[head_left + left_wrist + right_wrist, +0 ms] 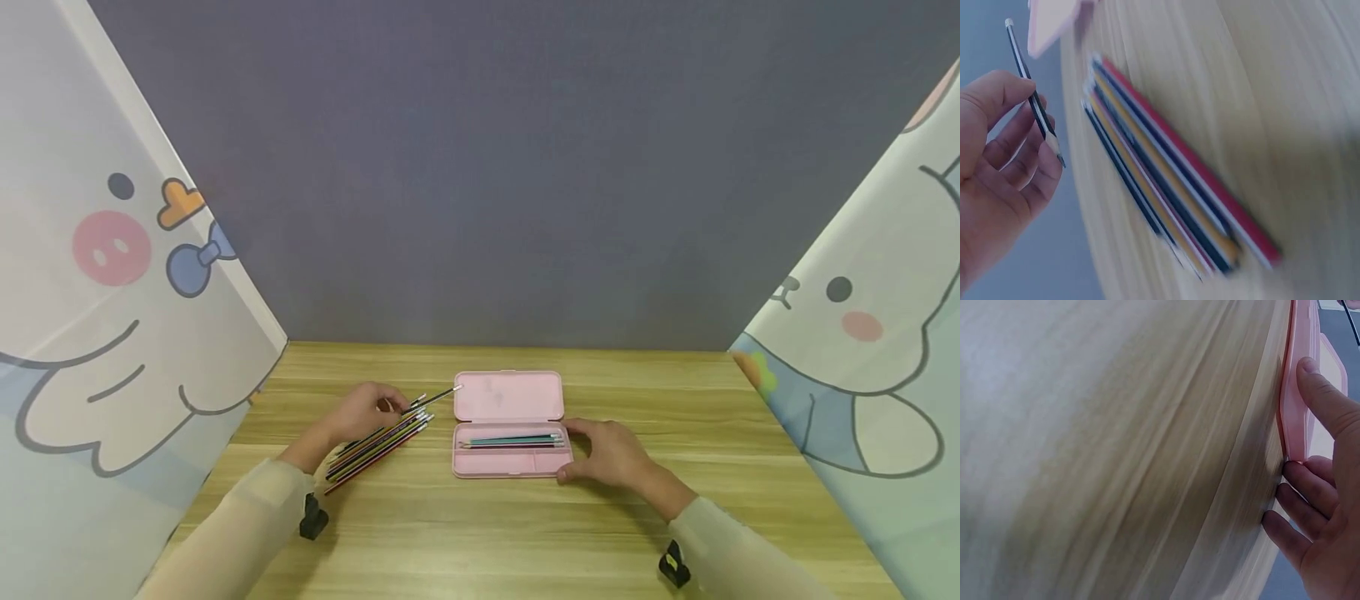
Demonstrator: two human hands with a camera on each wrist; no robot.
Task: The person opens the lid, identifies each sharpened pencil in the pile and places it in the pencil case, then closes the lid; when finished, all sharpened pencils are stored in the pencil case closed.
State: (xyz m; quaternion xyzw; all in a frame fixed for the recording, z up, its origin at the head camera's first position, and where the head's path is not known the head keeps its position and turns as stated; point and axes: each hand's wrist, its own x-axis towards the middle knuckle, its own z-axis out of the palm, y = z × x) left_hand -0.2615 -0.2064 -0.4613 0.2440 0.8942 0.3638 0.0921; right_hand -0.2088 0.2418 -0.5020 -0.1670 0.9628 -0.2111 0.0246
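Note:
My left hand [367, 412] pinches a dark pencil with pale stripes [1019, 59] between thumb and fingers. It is raised over a pile of pencils [382, 447], its white eraser end pointing toward the case and its sharpened tip near my fingers. A pink pencil case [491, 463] lies open in the middle, lid [510, 396] folded back. Several pencils [513, 438] rest in its back compartment, lengthwise. My right hand [611, 454] holds the case's right end, thumb at the front corner and fingers around the side; in the right wrist view the thumb [1319, 390] lies against the pink wall.
The wooden table [465, 542] extends to a grey panel [480, 183] at the back. Cartoon-printed panels stand at the left [52, 250] and right [885, 333]. The piled pencils lie slantwise left of the case, eraser ends toward it.

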